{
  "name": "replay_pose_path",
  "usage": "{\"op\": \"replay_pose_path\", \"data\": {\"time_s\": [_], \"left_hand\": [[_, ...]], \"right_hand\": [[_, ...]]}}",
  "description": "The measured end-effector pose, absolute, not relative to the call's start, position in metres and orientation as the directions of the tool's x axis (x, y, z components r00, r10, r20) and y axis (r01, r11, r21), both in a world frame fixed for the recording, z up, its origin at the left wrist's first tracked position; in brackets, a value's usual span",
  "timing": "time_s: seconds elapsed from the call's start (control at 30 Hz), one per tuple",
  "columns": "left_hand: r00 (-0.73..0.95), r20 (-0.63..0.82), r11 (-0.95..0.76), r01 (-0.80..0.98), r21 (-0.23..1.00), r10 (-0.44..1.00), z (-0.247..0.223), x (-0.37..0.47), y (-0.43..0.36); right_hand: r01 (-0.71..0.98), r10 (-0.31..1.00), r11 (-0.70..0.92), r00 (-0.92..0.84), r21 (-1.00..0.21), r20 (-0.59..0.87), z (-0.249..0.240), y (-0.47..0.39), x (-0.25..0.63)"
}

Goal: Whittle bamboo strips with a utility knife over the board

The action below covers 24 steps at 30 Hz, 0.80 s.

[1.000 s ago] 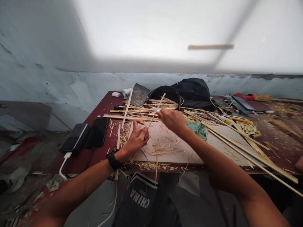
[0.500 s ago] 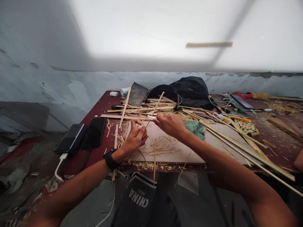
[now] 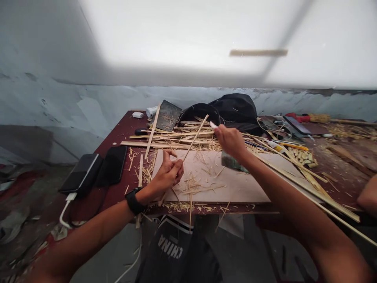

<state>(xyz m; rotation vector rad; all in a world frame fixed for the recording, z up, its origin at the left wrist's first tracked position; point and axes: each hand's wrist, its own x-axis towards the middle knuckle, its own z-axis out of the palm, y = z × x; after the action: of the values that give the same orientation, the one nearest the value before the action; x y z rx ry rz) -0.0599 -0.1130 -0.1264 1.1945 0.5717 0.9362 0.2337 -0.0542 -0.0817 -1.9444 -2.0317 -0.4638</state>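
Observation:
My left hand (image 3: 169, 173), with a black watch on its wrist, is closed around the lower end of a thin bamboo strip (image 3: 196, 137). The strip slants up and away to the right, its far end free. My right hand (image 3: 231, 140) is closed on a small blade (image 3: 213, 125); only its bright whitish tip shows beyond the fingers. The blade is up and right of the strip's free end, apart from it. Beneath both hands lies a pale board (image 3: 229, 184) scattered with thin shavings (image 3: 196, 184). A green cloth-like piece (image 3: 232, 162) is partly hidden behind my right forearm.
Many bamboo strips (image 3: 165, 144) lie in a heap behind the board, below a black bag (image 3: 235, 108). Long strips jut off the right edge. A power bank (image 3: 81, 173) and a phone (image 3: 113, 165) sit at left. Another person's arm (image 3: 368, 194) shows at far right.
My right hand with the blade has moved up and right, away from my left hand and off the bamboo strip. The left hand keeps its grip. The view has shifted slightly.

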Motion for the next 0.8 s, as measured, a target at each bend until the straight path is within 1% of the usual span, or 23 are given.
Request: {"op": "replay_pose_path", "data": {"time_s": [0.07, 0.1, 0.17, 0.27, 0.4, 0.5, 0.57, 0.6, 0.63, 0.7, 0.8], "left_hand": [[0.505, 0.102, 0.072, -0.313, 0.947, 0.857, -0.127, -0.060, -0.111], [0.504, 0.106, 0.071, -0.318, 0.945, 0.857, -0.127, -0.060, -0.110], [0.506, 0.115, 0.070, -0.331, 0.941, 0.855, -0.127, -0.060, -0.110], [0.515, 0.109, 0.089, -0.344, 0.935, 0.850, -0.123, -0.060, -0.112], [0.521, 0.064, 0.137, -0.338, 0.931, 0.851, -0.120, -0.059, -0.112], [0.498, 0.061, 0.140, -0.355, 0.924, 0.865, -0.119, -0.060, -0.108], [0.494, 0.059, 0.147, -0.368, 0.918, 0.868, -0.120, -0.062, -0.107], [0.497, 0.054, 0.155, -0.370, 0.916, 0.866, -0.121, -0.062, -0.106], [0.503, 0.048, 0.164, -0.369, 0.915, 0.863, -0.121, -0.063, -0.106], [0.515, 0.035, 0.177, -0.357, 0.917, 0.856, -0.122, -0.063, -0.107], [0.515, 0.033, 0.174, -0.348, 0.921, 0.856, -0.122, -0.062, -0.108]], "right_hand": [[0.973, 0.906, 0.232, -0.216, -0.001, 0.364, -0.091, -0.078, 0.199], [0.953, 0.898, 0.302, -0.283, -0.004, 0.338, -0.095, -0.088, 0.184], [0.925, 0.887, 0.379, -0.361, -0.006, 0.287, -0.097, -0.102, 0.160], [0.927, 0.898, 0.373, -0.371, 0.037, 0.237, -0.094, -0.107, 0.148], [0.917, 0.894, 0.360, -0.391, 0.170, 0.217, -0.091, -0.093, 0.156], [0.901, 0.873, 0.389, -0.427, 0.190, 0.234, -0.091, -0.071, 0.163], [0.928, 0.885, 0.334, -0.369, 0.166, 0.284, -0.089, -0.052, 0.170], [0.949, 0.895, 0.276, -0.311, 0.149, 0.320, -0.086, -0.042, 0.175], [0.978, 0.911, 0.168, -0.203, 0.125, 0.358, -0.083, -0.032, 0.181], [0.992, 0.907, 0.054, -0.095, 0.111, 0.410, -0.076, -0.014, 0.192], [0.994, 0.902, 0.042, -0.082, 0.102, 0.425, -0.069, -0.004, 0.198]]}}
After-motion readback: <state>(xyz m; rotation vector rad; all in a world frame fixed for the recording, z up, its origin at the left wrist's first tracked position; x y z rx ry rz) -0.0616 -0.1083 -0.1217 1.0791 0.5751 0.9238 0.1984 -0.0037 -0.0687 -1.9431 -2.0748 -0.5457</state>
